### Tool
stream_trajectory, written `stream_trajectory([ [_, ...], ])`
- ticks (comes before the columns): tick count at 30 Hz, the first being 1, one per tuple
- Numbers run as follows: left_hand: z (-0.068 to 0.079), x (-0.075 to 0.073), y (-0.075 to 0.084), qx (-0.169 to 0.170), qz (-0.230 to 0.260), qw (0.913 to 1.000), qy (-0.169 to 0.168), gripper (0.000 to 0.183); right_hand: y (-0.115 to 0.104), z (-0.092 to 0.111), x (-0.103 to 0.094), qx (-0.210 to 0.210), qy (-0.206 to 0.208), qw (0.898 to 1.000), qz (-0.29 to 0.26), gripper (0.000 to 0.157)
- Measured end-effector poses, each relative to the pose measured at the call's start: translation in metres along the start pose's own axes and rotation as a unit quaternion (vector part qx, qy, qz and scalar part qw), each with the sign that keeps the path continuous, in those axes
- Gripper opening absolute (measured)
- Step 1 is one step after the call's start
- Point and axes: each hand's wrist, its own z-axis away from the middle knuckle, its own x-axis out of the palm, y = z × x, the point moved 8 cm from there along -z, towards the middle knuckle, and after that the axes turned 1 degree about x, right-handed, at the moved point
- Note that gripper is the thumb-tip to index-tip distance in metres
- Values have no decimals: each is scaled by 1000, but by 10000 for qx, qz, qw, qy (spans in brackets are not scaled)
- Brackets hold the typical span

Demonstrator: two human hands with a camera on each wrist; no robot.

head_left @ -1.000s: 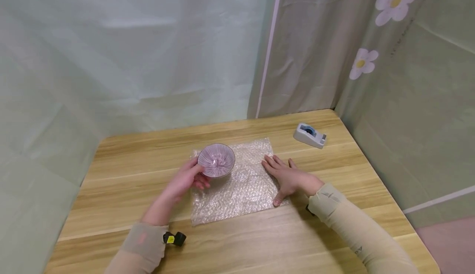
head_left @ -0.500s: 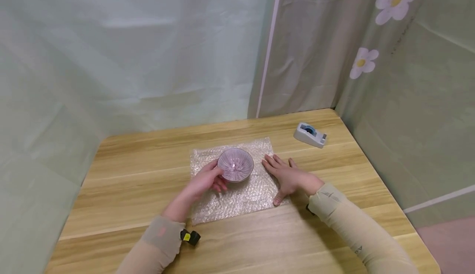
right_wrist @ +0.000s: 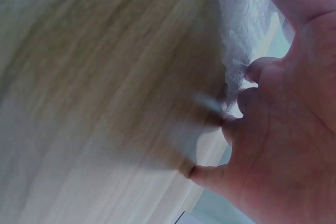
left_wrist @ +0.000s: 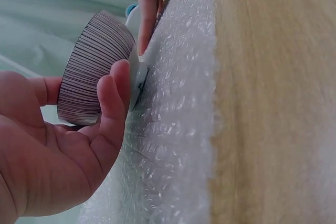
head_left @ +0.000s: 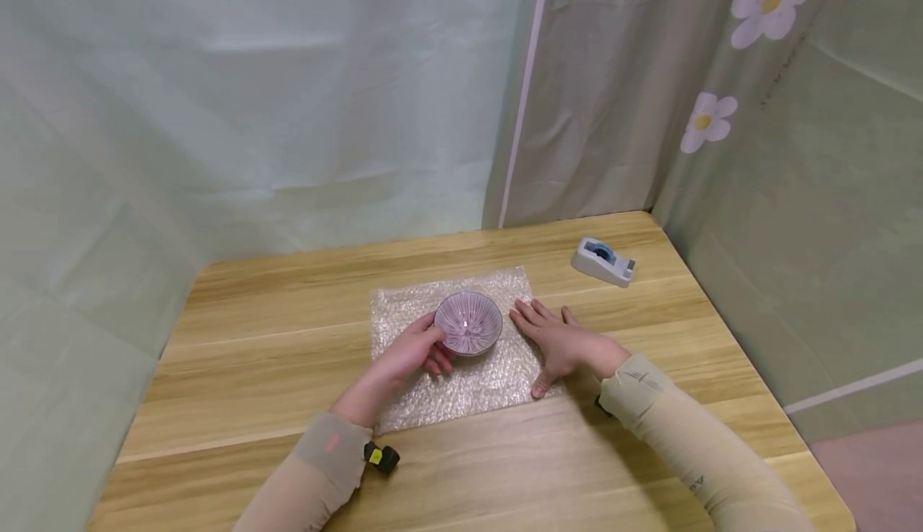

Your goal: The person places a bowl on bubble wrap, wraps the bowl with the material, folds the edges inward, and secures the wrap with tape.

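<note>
My left hand point(head_left: 414, 349) grips a bowl point(head_left: 469, 322) by its left side, thumb at the rim and fingers curled beneath. The bowl is pale purple inside with radiating lines; in the left wrist view its outside point(left_wrist: 97, 61) shows dark vertical stripes. It is held close over a sheet of bubble wrap point(head_left: 461, 404), above the middle of the sheet. At the sheet's right edge my right hand point(head_left: 566, 348) lies with fingers spread, thumb and fingertips pressing the wrap and the table. In the right wrist view the little finger point(right_wrist: 207, 176) touches bare wood.
A grey tape dispenser point(head_left: 604, 263) stands at the back right of the wooden table point(head_left: 252, 340). Curtains point(head_left: 346, 115) enclose the table at the back and sides, close to its edges. A small black device point(head_left: 382, 457) sits at the left wrist.
My left hand has carried the bowl to the right and slightly nearer, from the wrap's left part to over its middle. The right hand has stayed in place.
</note>
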Motion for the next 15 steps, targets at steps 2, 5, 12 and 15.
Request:
stream_trajectory([
  [2,0,0,-1,-12,27,10000,11,63,0,-1,1,-7,-19,10000,-24,149],
  [5,0,1,-2,-40,27,10000,-28,62,3,-3,3,0,-61,9999,-80,151],
  [12,0,1,-4,-28,8,9999,-127,60,8,-6,8,-23,9,9999,-159,153],
  [15,1,1,-5,-58,10,9998,-174,60,7,-4,8,-49,-4,9998,-181,153],
])
